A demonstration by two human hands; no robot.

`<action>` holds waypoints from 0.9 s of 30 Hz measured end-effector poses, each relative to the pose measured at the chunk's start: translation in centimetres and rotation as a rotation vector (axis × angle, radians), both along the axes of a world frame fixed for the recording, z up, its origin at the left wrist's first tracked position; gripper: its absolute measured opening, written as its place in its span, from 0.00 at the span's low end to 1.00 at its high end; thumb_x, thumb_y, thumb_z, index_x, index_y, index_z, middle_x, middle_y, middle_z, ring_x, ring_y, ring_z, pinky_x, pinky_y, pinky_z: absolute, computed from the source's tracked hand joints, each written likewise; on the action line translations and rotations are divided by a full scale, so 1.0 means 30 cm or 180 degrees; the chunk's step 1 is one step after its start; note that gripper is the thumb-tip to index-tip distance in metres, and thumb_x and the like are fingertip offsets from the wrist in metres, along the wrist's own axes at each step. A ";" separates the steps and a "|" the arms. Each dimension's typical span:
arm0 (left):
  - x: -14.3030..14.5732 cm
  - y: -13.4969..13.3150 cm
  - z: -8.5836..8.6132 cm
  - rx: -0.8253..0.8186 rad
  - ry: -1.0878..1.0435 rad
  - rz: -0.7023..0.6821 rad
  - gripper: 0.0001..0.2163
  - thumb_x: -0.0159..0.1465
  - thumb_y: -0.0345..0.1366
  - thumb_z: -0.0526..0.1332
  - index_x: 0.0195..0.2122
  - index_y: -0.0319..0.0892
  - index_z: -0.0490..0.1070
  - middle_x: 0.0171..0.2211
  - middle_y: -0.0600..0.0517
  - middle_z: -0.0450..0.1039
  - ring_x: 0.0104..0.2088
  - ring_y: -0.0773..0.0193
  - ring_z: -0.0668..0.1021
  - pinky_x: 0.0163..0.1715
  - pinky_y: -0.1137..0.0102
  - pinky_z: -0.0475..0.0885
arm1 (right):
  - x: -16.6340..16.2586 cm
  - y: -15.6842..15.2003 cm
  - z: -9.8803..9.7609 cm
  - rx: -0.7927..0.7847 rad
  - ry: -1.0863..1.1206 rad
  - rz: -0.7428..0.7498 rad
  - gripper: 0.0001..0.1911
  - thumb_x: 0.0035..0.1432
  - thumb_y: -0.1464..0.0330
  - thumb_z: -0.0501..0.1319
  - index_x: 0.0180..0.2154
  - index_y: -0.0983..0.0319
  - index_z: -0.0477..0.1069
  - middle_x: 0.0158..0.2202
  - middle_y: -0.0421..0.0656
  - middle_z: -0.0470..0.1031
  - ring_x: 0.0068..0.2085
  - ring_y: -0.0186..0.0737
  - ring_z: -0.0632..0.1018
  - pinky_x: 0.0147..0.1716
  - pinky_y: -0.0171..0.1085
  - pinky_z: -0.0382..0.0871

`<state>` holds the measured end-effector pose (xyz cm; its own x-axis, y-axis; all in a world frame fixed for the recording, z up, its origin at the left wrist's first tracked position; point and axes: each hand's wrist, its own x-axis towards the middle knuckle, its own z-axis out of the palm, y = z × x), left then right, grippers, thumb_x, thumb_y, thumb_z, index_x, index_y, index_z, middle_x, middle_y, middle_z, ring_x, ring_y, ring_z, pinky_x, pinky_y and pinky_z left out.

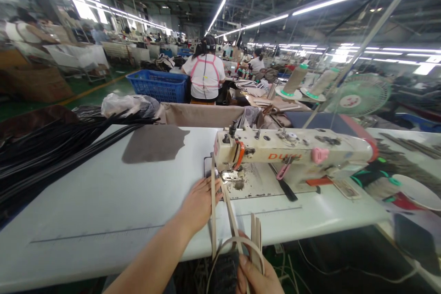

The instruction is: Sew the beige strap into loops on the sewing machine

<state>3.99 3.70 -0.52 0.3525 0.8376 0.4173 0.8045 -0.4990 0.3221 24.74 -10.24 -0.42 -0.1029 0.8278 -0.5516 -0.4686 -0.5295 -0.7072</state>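
Observation:
My left hand (pixel 201 202) lies flat on the white sewing table, its fingers stretched out toward the presser foot (pixel 230 176) of the sewing machine (pixel 292 151). A beige strap (pixel 213 211) runs down past its fingertips from the machine head. Another length of beige strap (pixel 230 209) leads from the foot toward me. At the table's front edge, my right hand (pixel 260 273) is closed around beige straps (pixel 255 234), which bend into a loop. Part of that hand is cut off by the lower picture edge.
A grey-brown piece of material (pixel 155 144) lies at the table's back left. Black strips (pixel 69 156) are heaped along the left side. Thread cones (pixel 296 78) and a fan (pixel 360 95) stand behind the machine. Ahead, a person (pixel 206 76) sits beside a blue basket (pixel 158 85).

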 end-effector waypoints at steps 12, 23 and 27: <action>-0.002 0.000 0.013 -0.0094 0.0125 0.0005 0.18 0.77 0.42 0.52 0.62 0.41 0.71 0.63 0.44 0.75 0.64 0.51 0.74 0.65 0.51 0.70 | -0.004 0.020 -0.004 0.0081 -0.0231 0.0281 0.53 0.48 0.47 0.74 0.67 0.65 0.59 0.15 0.33 0.71 0.12 0.34 0.70 0.10 0.28 0.56; -0.002 0.002 0.018 -0.0111 0.0136 0.0016 0.19 0.77 0.41 0.52 0.63 0.41 0.71 0.63 0.44 0.74 0.64 0.51 0.75 0.65 0.51 0.69 | -0.013 0.048 0.005 0.0082 -0.0298 0.0448 0.61 0.43 0.43 0.74 0.68 0.68 0.55 0.14 0.32 0.71 0.12 0.37 0.71 0.09 0.29 0.56; -0.002 0.001 0.026 -0.0138 0.0137 0.0000 0.19 0.77 0.41 0.52 0.63 0.41 0.70 0.63 0.44 0.74 0.65 0.51 0.74 0.66 0.52 0.69 | -0.026 0.043 0.078 0.0161 -0.0348 0.0381 0.50 0.50 0.48 0.73 0.65 0.67 0.60 0.16 0.32 0.71 0.14 0.34 0.72 0.11 0.28 0.59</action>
